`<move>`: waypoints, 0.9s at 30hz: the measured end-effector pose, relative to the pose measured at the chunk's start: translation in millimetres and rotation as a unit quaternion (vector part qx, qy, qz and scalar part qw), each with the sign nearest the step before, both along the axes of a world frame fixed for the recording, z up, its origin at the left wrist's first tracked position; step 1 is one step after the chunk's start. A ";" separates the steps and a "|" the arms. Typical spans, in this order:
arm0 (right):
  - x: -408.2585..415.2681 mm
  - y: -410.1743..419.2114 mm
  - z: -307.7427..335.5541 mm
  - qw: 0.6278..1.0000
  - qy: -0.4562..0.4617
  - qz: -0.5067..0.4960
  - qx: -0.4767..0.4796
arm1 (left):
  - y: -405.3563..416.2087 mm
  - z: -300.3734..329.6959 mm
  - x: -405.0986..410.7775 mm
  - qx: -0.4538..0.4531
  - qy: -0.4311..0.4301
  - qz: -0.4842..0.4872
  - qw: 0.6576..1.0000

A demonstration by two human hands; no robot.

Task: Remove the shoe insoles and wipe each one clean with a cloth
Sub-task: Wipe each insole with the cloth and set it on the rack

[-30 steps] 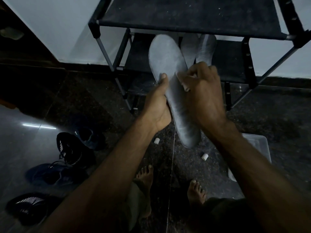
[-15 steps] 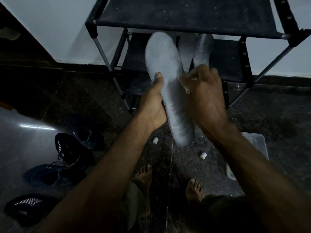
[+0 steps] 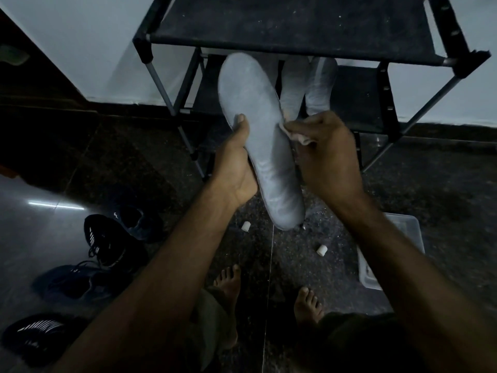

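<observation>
1. Head view: my left hand (image 3: 236,168) grips the insole (image 3: 265,146) mid-air before the rack's (image 3: 295,28) front edge; my right hand (image 3: 326,154) pinches the cloth (image 3: 302,137) against its right edge.
2. Pressing sideways there could twist the insole loose onto the floor (image 3: 443,184).

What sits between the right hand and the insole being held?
In the head view, a small cloth is bunched between the right hand and the insole.

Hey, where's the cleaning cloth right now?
In the head view, the cloth is bunched in the right hand, pressed against the right edge of the insole the left hand holds.
</observation>
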State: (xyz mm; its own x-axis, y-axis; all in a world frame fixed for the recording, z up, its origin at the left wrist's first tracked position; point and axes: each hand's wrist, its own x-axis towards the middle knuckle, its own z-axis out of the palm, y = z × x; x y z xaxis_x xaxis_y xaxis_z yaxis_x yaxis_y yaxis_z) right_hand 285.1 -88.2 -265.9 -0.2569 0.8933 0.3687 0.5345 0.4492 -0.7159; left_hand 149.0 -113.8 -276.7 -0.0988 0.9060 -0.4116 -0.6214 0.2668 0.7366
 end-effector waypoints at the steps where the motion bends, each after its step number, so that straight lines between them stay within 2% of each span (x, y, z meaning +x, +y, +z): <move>1: 0.7 -0.3 5.5 0.997 0.067 0.011 -0.026 | 0.3 0.8 -0.8 -0.004 0.005 0.008 1.000; 4: 4.9 0.5 17.3 0.962 0.228 -0.020 -0.150 | 0.4 1.6 -3.1 -0.008 0.010 0.023 1.000; 7: 6.2 -2.3 11.5 0.939 0.248 -0.031 -0.237 | 2.1 0.7 -6.2 0.002 0.003 0.035 0.999; 9: 4.3 -5.5 6.5 0.933 0.244 -0.002 -0.265 | 4.8 -1.9 -7.9 0.013 -0.005 0.041 0.999; 13: -4.3 -12.9 3.3 0.935 0.244 0.035 -0.254 | 7.7 -6.0 -10.6 0.011 -0.007 0.050 0.999; 16: -8.3 -14.8 2.0 0.938 0.251 0.007 -0.241 | 8.1 -9.6 -9.5 0.026 -0.004 0.042 0.999; 21: -6.5 -8.2 0.9 0.934 0.270 -0.037 -0.229 | 3.3 -10.3 1.6 0.065 -0.045 -0.017 0.997; 27: -3.5 -3.6 0.5 0.955 0.256 -0.056 -0.138 | 2.8 -10.0 5.4 0.057 -0.040 -0.010 0.998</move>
State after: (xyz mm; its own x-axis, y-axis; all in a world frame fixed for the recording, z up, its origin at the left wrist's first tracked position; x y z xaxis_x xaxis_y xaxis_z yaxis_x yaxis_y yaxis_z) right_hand 281.5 -91.8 -265.4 -0.0043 0.9860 0.1664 0.1163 0.1658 -0.9793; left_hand 154.3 -111.1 -286.7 -0.0503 0.9488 -0.3119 -0.6753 0.1978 0.7105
